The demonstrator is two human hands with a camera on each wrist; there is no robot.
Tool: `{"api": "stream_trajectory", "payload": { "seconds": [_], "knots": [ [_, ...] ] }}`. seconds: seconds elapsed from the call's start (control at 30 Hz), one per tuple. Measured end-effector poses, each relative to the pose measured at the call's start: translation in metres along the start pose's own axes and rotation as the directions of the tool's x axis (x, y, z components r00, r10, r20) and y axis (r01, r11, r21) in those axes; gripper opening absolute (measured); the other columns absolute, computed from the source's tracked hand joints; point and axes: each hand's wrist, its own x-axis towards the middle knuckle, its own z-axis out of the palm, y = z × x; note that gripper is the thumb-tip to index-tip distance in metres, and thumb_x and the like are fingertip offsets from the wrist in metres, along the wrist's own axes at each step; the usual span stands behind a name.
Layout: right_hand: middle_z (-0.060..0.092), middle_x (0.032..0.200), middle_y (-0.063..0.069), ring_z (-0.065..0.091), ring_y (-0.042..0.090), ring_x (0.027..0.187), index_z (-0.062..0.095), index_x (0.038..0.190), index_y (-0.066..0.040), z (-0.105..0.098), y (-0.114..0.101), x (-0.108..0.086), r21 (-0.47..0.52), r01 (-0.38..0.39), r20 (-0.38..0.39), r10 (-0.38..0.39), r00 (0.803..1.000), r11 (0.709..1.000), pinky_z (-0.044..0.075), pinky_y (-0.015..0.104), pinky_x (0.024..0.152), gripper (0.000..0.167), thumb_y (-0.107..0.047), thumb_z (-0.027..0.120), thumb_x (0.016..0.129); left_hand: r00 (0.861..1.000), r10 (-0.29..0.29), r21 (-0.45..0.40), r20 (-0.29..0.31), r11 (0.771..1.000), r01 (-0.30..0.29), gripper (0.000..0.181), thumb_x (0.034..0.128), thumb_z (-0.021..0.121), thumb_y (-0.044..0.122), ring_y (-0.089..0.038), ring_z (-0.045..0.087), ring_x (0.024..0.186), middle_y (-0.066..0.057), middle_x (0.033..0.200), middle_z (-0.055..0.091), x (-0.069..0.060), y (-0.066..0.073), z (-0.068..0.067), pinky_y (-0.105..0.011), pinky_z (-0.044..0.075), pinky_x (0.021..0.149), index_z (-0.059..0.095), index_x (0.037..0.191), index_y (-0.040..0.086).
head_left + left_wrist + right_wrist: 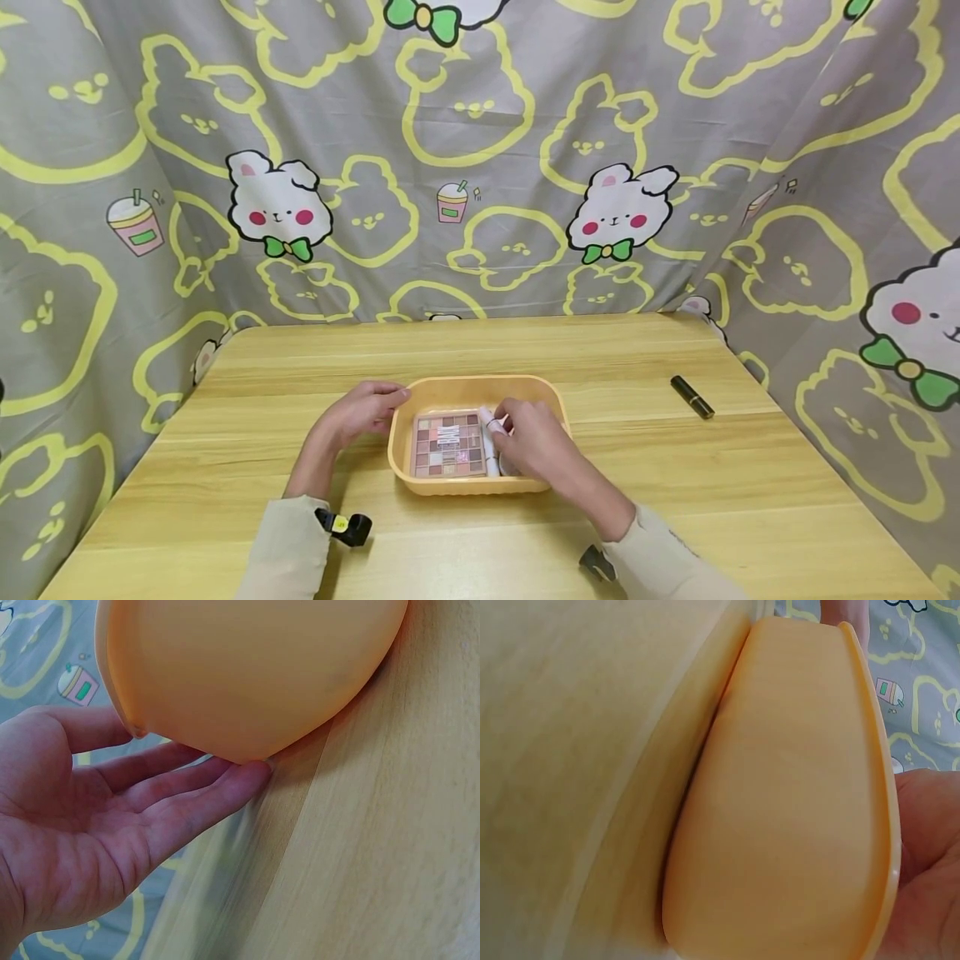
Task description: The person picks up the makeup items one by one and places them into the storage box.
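Observation:
A yellow plastic basket (480, 383) stands on the table, with an eyeshadow palette (448, 446) lying in its left part. My left hand (367, 408) holds the basket's left end, the thumb at the rim and the fingers against the outer wall (255, 667). Reaching over the near right side, my right hand (536, 437) pinches a slim white cosmetic tube (491, 419) beside the palette. Another white tube (492, 465) lies below it. The right hand hides what lies in the basket's right part; in the right wrist view the basket's wall (780, 787) covers the fingers.
A black lipstick-like tube (692, 397) with a gold band lies at the right on the wooden table (300, 350). A patterned grey curtain (480, 150) hangs round the table's back and sides. Black straps with a small device (348, 528) sit at the wrists.

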Motion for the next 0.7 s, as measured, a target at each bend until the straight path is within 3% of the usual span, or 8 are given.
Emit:
{"api": "stream_trajectory", "payload": {
  "seconds": [0.4,0.7],
  "knots": [
    [0.067,0.08,0.003,0.057,0.012,0.064,0.068,0.107,-0.002,0.0049,-0.0039,-0.0025,0.0,-0.005,0.024,0.005,1.0,1.0,0.048,0.022,0.051,0.019,-0.01,0.073,0.09,1.0,0.012,-0.003,0.014,1.0,-0.012,0.054,0.1069,0.05,0.03,-0.035,0.063,0.123,-0.028,0.139,0.058,-0.0004,-0.0009,-0.0005,-0.04,0.059,0.09,0.048,0.143,-0.01],
    [0.069,0.084,0.008,0.059,0.012,0.065,0.067,0.109,-0.001,0.0086,-0.0061,-0.0046,0.0,0.001,0.039,-0.001,0.999,1.0,0.049,0.02,0.051,0.024,-0.009,0.073,0.087,1.0,0.001,0.001,0.004,1.0,-0.001,0.052,0.1068,0.05,0.03,-0.035,0.061,0.125,-0.027,0.139,0.059,-0.0007,0.0001,0.0002,-0.042,0.058,0.094,0.05,0.141,-0.009]
  ]
}}
